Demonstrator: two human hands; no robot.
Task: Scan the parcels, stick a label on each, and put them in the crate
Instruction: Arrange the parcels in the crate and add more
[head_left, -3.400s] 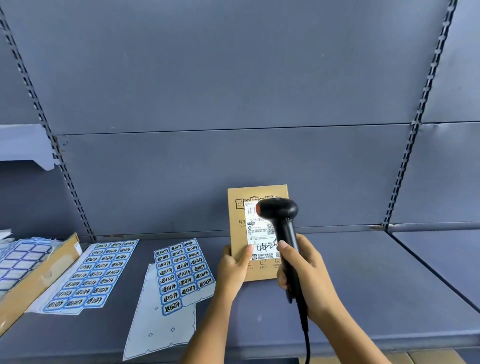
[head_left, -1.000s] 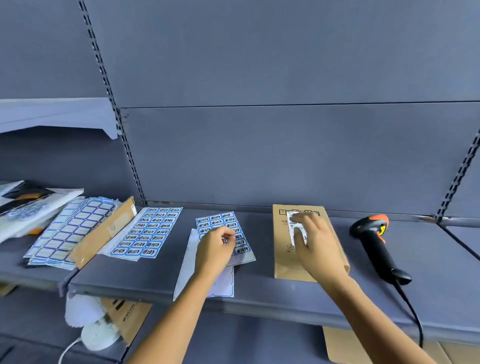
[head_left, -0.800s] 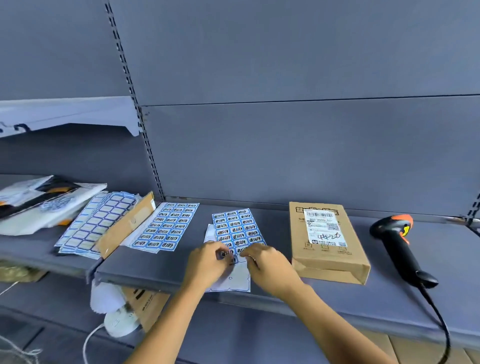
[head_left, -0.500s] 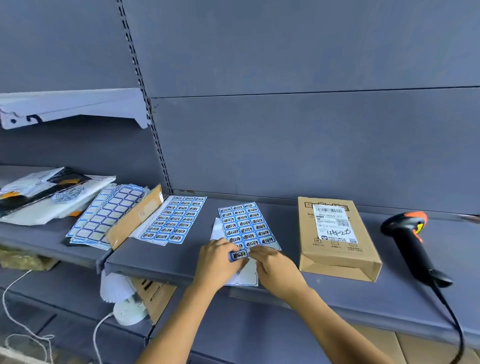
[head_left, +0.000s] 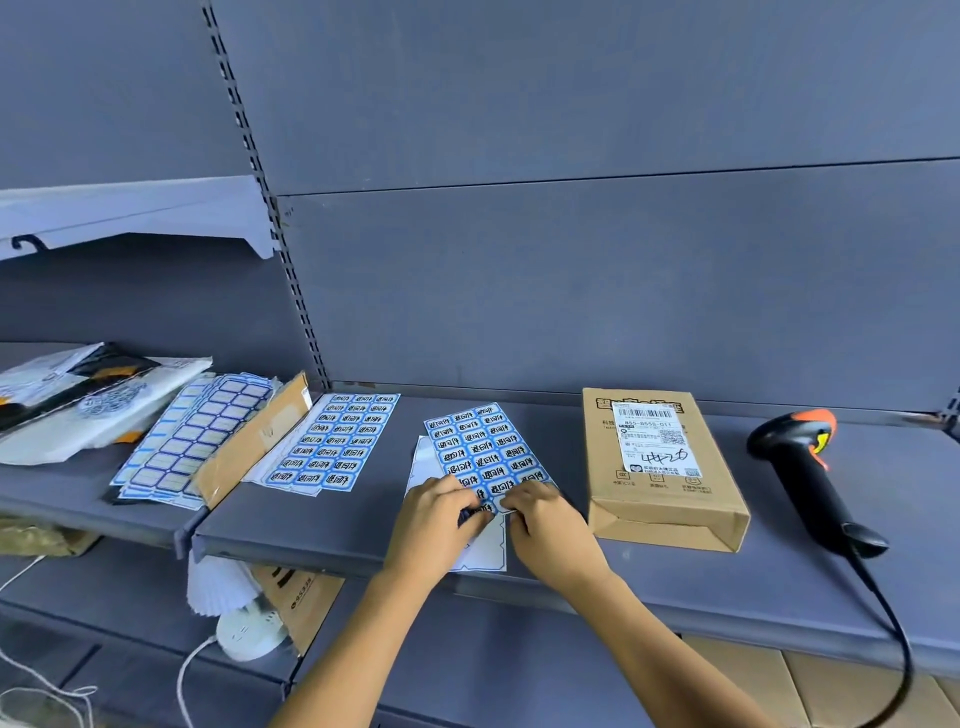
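A brown cardboard parcel (head_left: 662, 473) with a white shipping label lies flat on the grey shelf (head_left: 332, 525). To its left is a sheet of blue stickers (head_left: 483, 449). My left hand (head_left: 434, 525) and my right hand (head_left: 545, 522) meet at the sheet's near edge. The left fingers pinch a blue sticker (head_left: 477, 511) there; the right fingertips press down on the sheet beside it. A black and orange barcode scanner (head_left: 810, 475) lies on the shelf right of the parcel, untouched.
A second sticker sheet (head_left: 335, 441) lies further left, beside a cardboard strip (head_left: 254, 441), more label sheets (head_left: 192, 436) and plastic mailers (head_left: 88, 400). The scanner cable (head_left: 893, 634) hangs over the shelf edge. A white power strip (head_left: 249, 631) sits below.
The parcel and scanner were put down on the shelf. Both hands moved to the sticker sheet, and the left fingers now pinch a sticker at its near edge.
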